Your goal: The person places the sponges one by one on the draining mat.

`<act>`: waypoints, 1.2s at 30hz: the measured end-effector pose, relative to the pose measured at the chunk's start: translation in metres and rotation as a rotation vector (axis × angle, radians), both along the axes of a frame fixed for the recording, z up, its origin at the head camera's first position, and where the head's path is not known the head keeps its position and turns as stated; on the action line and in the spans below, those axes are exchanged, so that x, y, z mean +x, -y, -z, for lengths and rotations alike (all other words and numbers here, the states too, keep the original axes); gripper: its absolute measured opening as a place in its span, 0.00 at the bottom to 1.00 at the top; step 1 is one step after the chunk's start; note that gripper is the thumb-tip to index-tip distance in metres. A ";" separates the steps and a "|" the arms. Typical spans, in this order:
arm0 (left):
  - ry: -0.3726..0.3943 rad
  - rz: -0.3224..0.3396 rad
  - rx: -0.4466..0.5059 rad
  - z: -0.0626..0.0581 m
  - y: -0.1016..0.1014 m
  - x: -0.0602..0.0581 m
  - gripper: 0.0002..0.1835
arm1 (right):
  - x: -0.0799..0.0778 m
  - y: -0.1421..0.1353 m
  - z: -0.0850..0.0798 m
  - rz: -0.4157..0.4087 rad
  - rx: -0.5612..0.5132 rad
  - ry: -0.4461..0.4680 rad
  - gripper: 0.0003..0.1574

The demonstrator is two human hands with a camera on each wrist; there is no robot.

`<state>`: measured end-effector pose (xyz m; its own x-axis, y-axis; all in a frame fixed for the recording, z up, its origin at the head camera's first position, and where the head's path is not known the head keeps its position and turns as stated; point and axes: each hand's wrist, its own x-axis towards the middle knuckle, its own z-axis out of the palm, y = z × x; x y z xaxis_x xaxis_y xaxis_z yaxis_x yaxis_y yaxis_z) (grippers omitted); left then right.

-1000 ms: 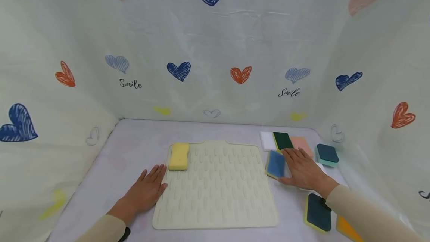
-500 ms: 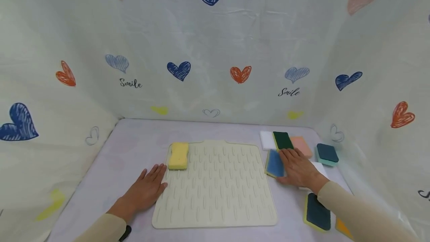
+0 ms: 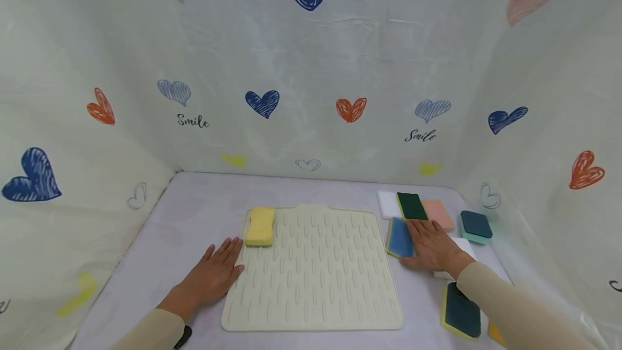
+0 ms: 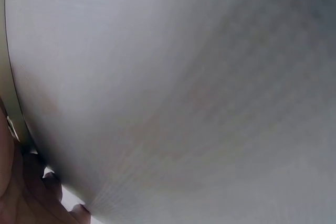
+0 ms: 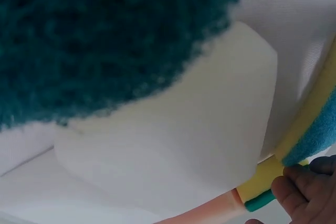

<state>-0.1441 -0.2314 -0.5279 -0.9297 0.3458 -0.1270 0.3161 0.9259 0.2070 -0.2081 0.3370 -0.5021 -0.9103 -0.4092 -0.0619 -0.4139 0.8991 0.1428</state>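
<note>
"Smile" (image 3: 193,121) in black script, between nine and ten o'clock on the heart-printed sheet (image 3: 311,69), and there's another "Smile" (image 3: 420,135) near three! Cropped strokes (image 3: 615,285) at four and eight, unreadable.

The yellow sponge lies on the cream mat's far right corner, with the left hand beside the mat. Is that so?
Wrong corner: the head view shows the yellow sponge on the far left corner of the cream mat. The left hand is indeed beside the mat.
</note>
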 end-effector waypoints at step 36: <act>0.038 -0.010 0.016 -0.001 -0.001 -0.001 0.37 | -0.036 0.095 -0.036 -0.253 -0.105 -0.249 0.72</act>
<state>-0.1448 -0.2300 -0.5268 -0.9277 0.3388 -0.1566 0.2984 0.9254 0.2337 -0.2443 0.2417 -0.4658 -0.7612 -0.6158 0.2035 -0.5893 0.7877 0.1795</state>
